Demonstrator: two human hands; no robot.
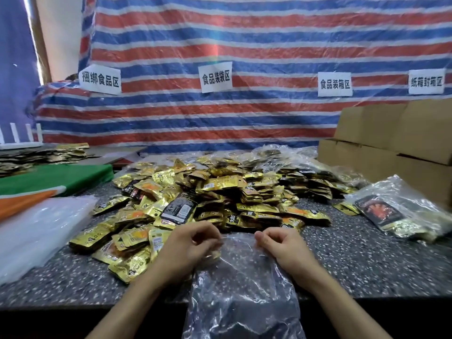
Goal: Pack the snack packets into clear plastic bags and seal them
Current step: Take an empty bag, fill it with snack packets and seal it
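Nearest: clear bag (241, 287) lengthwise away, mouth toward packet pile (220, 194) | left hand (193, 244) fingers pinching mouth | right hand (281, 244) same

Soft, even light fills the room, brightest in a white streak high to the left of the heap of gold packets (220, 192), whose foil glints. Behind the heap, the plastic-covered tarp (244, 45) shows pale glare. In front, the clear bag (242, 277) sparkles. Left of the heap the stack of bags (36, 228) looks smeared; to its right, the cartons (391, 143) bend with the lens.
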